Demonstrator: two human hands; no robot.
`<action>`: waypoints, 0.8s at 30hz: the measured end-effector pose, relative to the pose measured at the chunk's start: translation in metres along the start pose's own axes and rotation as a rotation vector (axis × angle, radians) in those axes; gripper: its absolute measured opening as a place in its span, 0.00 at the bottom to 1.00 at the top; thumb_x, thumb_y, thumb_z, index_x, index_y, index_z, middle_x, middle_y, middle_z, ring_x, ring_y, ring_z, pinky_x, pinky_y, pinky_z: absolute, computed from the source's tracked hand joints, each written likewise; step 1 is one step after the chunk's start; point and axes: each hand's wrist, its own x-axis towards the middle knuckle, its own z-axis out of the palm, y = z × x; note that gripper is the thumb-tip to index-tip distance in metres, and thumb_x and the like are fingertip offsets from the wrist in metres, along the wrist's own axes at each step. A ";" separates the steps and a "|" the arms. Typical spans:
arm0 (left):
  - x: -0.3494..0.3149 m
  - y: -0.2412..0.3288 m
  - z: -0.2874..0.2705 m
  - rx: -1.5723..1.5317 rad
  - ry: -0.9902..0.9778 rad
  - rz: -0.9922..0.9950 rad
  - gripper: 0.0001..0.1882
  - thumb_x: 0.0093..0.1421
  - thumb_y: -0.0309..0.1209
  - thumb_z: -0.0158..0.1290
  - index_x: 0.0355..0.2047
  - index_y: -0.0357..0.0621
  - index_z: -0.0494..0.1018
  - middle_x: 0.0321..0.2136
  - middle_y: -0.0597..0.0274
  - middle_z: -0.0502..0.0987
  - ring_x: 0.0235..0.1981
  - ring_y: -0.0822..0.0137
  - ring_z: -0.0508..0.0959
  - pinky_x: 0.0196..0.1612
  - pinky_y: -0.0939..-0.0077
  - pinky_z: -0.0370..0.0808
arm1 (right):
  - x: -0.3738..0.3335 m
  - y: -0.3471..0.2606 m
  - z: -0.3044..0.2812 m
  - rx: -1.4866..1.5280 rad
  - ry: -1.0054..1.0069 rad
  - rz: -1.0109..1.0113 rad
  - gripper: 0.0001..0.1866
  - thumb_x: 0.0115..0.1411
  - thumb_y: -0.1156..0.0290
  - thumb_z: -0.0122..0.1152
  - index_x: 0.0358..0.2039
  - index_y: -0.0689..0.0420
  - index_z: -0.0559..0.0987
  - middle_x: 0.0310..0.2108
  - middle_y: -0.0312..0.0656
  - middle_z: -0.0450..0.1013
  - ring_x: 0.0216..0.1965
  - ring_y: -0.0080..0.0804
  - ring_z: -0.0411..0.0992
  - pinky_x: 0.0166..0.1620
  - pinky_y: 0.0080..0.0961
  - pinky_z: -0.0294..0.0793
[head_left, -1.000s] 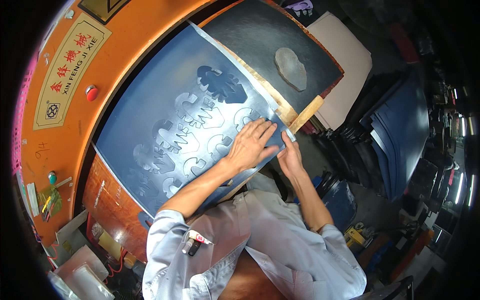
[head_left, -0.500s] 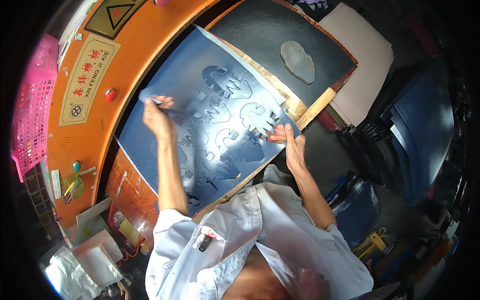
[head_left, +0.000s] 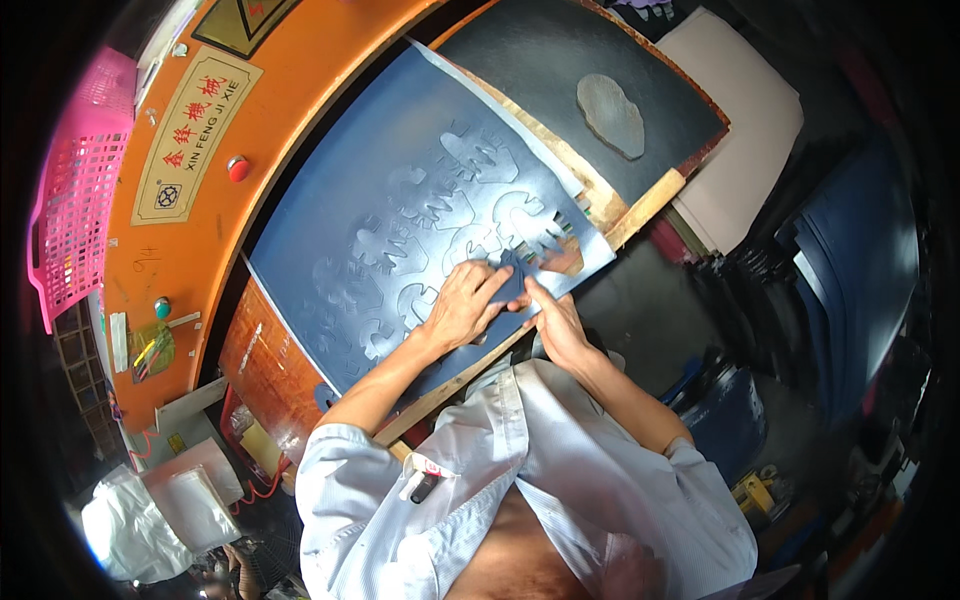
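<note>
A large glossy blue sheet (head_left: 345, 200) lies in front of me, marked with several cut outlines of hand-like and curved shapes. Near its right front edge, my left hand (head_left: 465, 307) and my right hand (head_left: 560, 327) meet at a small dark-blue cut piece (head_left: 513, 277). Left fingers rest on the piece from one side; the right thumb and fingers pinch it from the other. Beside the hands, a gap in the sheet shows the brown board (head_left: 566, 258) beneath. The piece's full shape is partly covered by my fingers.
An orange machine (head_left: 215, 235) with buttons curves along the left, next to a pink basket (head_left: 75, 200). Beyond the sheet, a flat stone (head_left: 611, 116) rests on a black board (head_left: 530, 70). Pale sheets (head_left: 750, 110) and stacked blue sheets (head_left: 860, 270) stand at right.
My left hand has come from the sheet's left side across to my right hand. A cut piece is now between the hands, and a gap shows beside them. The view has shifted slightly.
</note>
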 end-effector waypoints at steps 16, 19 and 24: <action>-0.062 -0.076 -0.201 0.065 0.899 -0.512 0.14 0.74 0.32 0.50 0.46 0.35 0.81 0.39 0.58 0.84 0.39 0.66 0.83 0.50 0.68 0.80 | -0.022 0.029 0.028 -0.496 0.145 -0.085 0.26 0.70 0.60 0.65 0.57 0.71 0.77 0.36 0.42 0.81 0.27 0.21 0.76 0.25 0.18 0.69; -0.069 -0.047 -0.146 0.129 0.645 -0.250 0.26 0.50 0.16 0.53 0.51 0.40 0.81 0.45 0.53 0.84 0.47 0.56 0.82 0.53 0.62 0.79 | -0.032 0.040 0.035 -0.411 0.084 0.116 0.21 0.67 0.63 0.69 0.52 0.67 0.80 0.32 0.36 0.77 0.22 0.16 0.67 0.23 0.18 0.66; -0.089 -0.018 -0.054 -0.115 0.193 -0.054 0.23 0.56 0.21 0.57 0.54 0.36 0.78 0.41 0.50 0.81 0.42 0.50 0.79 0.48 0.58 0.77 | -0.030 0.056 0.047 -0.209 -0.085 0.072 0.12 0.66 0.65 0.71 0.44 0.58 0.82 0.29 0.29 0.74 0.23 0.14 0.67 0.22 0.18 0.64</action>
